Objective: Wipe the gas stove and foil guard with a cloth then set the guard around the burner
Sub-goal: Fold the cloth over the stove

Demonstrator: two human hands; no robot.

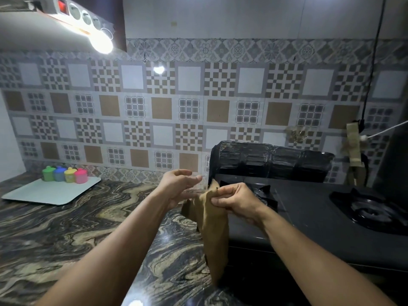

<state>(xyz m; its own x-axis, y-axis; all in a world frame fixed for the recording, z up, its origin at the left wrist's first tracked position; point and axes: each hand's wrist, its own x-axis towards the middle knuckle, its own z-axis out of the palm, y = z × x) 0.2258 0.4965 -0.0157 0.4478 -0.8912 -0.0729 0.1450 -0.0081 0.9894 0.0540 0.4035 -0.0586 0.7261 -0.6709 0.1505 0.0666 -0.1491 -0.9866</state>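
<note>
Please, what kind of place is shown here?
Most likely a home kitchen. A black gas stove with a foil guard stands on a marbled countertop against a patterned tile wall, and the right hand holds a brown cloth.

The brown cloth (212,228) looks like soft, matt fabric. The counter (66,228) is polished stone with swirly veining, pretty glossy. Gas stove (320,217) top is dark and smooth with a dull sheen. Foil guard (271,161) is crinkly, embossed and reflective. Wall tiles (163,111) look smooth.
</note>
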